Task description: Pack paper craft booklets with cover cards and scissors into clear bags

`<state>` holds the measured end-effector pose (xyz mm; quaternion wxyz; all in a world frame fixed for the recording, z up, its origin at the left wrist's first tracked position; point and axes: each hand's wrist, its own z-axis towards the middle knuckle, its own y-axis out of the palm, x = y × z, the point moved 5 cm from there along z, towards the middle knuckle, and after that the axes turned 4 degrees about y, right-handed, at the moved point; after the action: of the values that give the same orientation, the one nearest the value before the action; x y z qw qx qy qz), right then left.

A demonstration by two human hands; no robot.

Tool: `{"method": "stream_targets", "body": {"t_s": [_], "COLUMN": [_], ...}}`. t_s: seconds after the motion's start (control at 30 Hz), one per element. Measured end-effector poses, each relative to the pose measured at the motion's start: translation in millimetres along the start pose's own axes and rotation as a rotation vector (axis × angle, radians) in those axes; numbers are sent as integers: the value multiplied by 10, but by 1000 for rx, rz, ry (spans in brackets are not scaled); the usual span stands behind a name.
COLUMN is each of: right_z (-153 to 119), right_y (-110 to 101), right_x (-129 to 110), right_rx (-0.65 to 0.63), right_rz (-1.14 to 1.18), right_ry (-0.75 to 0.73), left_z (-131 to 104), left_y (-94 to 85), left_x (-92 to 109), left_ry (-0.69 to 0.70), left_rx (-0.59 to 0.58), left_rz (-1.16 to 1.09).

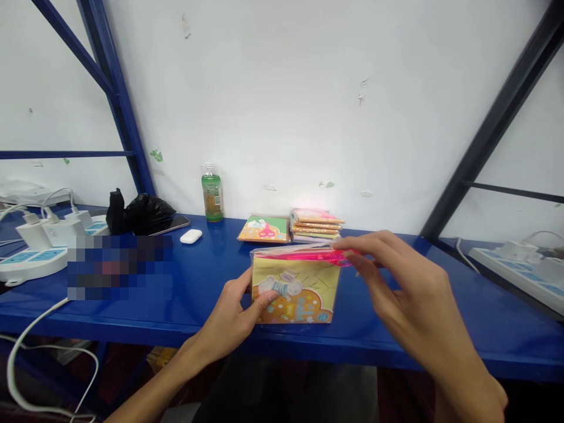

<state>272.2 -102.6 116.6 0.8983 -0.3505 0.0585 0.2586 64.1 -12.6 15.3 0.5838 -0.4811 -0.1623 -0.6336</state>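
My left hand [240, 311] grips the lower left side of a clear plastic bag holding a yellow and orange booklet [304, 299] with a rabbit picture, thumb across the front. Pink plastic scissors [308, 256] lie sideways along the bag's top edge, their handle end to the right. My right hand [396, 276] pinches at that handle end, by the bag's upper right corner. Whether the scissors are wholly inside the bag I cannot tell. Behind stand a bagged green booklet pack [264, 229] with pink scissors on it and a stack of bagged packs [316, 224].
On the blue table [198, 282] are a green-labelled bottle [212, 194], a white earphone case [191, 236], a phone [163, 225] and a black plastic bag [147, 208]. Power strips with white plugs [48, 235] stand left. A white wall closes the back.
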Motion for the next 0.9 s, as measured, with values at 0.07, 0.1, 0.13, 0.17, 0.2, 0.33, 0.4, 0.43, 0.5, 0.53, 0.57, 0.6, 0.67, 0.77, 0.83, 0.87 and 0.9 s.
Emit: {"method": "stream_targets", "body": {"t_s": [0.07, 0.1, 0.13, 0.17, 0.2, 0.33, 0.4, 0.43, 0.5, 0.53, 0.57, 0.6, 0.67, 0.77, 0.83, 0.87, 0.9], "right_z": [6, 10, 14, 18, 20, 22, 21, 21, 25, 27, 29, 30, 33, 30, 26, 24, 22], "right_y": [-8, -11, -16, -21, -24, -27, -14, -1, 28, 42, 56, 72, 119, 214, 268, 290, 308], "right_x": [-5, -6, -6, -5, -4, -6, -11, -13, -10, -8, -7, -6, -12, -32, -51, -62, -72], "right_rx": [13, 18, 24, 30, 35, 71, 92, 97, 107, 114, 118, 117, 78, -41, -109, -136, -158], "right_rz": [-9, -11, -10, -6, 0, -7, -54, -83, -129, -142, -148, -149, -138, -98, -60, -38, -18], "right_ry": [3, 7, 13, 19, 26, 40, 25, 17, 9, 7, 7, 6, -4, -18, -25, -29, -34], "left_z": [-1, -2, -3, -4, -5, -6, -5, -5, -4, -4, -4, -4, -2, 4, 8, 10, 11], "left_y": [-1, -2, -3, -4, -4, -6, -5, -5, 0, 5, 10, 15, 21, 21, 21, 21, 22], "left_x": [-4, -7, -11, -16, -21, -26, -23, -20, -18, -18, -19, -20, -22, -22, -17, -14, -9], "left_ry": [3, 2, 1, -1, -5, -6, -5, -4, -5, -6, -7, -8, -8, -6, 3, 11, 20], "left_rx": [-1, -1, -1, -1, -1, 3, 9, 13, 15, 12, 6, 1, -3, 4, 6, 8, 9], "left_rz": [2, 2, 2, 1, 1, 3, 4, 4, 1, -2, -5, -7, -11, -6, 5, 12, 20]}}
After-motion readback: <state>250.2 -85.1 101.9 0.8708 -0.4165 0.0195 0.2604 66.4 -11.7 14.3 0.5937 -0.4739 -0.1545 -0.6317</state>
